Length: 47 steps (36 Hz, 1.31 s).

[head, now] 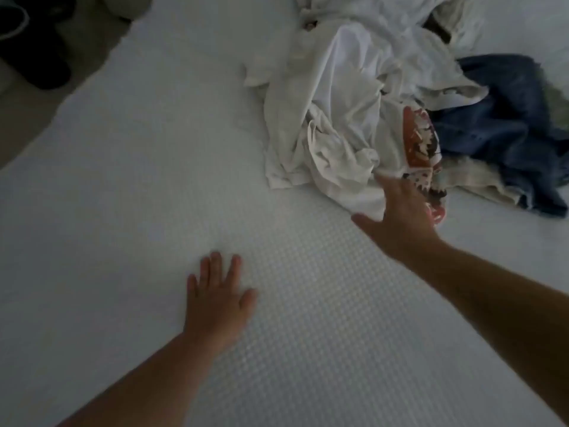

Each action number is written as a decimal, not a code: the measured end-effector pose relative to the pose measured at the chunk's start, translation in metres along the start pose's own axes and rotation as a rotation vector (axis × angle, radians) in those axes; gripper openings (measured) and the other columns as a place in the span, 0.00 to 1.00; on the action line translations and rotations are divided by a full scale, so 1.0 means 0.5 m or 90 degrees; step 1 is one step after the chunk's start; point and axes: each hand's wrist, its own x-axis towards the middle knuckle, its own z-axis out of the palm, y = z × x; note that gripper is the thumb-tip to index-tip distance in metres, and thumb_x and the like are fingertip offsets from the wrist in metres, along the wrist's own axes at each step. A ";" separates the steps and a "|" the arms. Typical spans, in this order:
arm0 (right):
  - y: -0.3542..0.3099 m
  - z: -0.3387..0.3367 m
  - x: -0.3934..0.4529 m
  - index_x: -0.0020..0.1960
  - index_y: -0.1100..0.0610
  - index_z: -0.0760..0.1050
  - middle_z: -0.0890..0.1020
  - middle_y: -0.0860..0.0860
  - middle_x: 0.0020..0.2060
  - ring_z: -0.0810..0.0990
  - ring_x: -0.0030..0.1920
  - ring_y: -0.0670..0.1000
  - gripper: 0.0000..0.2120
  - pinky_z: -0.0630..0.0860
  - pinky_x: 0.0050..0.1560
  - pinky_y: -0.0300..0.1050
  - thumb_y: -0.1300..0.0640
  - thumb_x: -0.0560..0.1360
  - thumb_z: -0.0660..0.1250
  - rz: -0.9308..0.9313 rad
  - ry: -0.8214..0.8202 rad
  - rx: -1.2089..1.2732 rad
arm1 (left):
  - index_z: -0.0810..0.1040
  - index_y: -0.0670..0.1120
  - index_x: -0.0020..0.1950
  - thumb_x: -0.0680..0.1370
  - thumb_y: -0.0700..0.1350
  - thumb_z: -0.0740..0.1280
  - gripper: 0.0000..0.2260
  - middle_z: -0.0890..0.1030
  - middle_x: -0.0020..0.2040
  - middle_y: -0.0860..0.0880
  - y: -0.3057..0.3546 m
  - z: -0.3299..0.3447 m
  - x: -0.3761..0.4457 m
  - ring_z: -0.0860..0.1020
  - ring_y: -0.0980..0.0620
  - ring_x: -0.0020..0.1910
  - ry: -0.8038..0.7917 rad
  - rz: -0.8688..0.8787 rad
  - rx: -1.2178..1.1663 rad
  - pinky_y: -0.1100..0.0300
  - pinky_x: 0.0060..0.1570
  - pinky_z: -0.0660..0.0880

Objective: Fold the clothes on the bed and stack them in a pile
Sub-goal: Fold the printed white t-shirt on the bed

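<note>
A heap of unfolded clothes lies on the white bed at the upper right. White garments make up most of the heap. Beside them is a white shirt with a red and black print, and blue denim lies further right. My right hand reaches to the near edge of the heap with fingers spread, its fingertips at the printed shirt; I cannot tell if they touch it. My left hand lies flat on the bedcover, fingers straight, apart from the clothes.
The bed's left edge runs diagonally at the upper left, with floor and dark slippers beyond it. A wide stretch of textured bedcover spreads between my hands and the heap.
</note>
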 end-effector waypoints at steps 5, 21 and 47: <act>-0.024 0.045 0.153 0.73 0.49 0.60 0.65 0.53 0.71 0.63 0.70 0.56 0.32 0.62 0.65 0.48 0.44 0.73 0.66 -0.073 0.003 -0.088 | 0.37 0.55 0.74 0.66 0.66 0.32 0.37 0.41 0.77 0.45 -0.019 0.065 0.020 0.39 0.46 0.76 0.082 0.002 -0.002 0.48 0.71 0.36; -0.085 0.126 -0.252 0.46 0.58 0.80 0.78 0.51 0.36 0.77 0.40 0.55 0.06 0.60 0.37 0.39 0.57 0.76 0.66 0.005 -0.031 0.158 | 0.64 0.48 0.73 0.77 0.59 0.61 0.28 0.59 0.75 0.42 0.002 -0.094 -0.021 0.58 0.47 0.74 -0.143 -0.030 -0.351 0.53 0.69 0.57; -0.406 -0.322 -0.647 0.74 0.48 0.53 0.62 0.45 0.71 0.60 0.70 0.48 0.46 0.64 0.68 0.49 0.43 0.65 0.75 -0.093 -0.285 0.288 | 0.80 0.46 0.48 0.75 0.36 0.63 0.09 0.84 0.37 0.50 0.063 -0.649 -0.682 0.83 0.54 0.36 -0.045 0.030 -0.983 0.62 0.31 0.75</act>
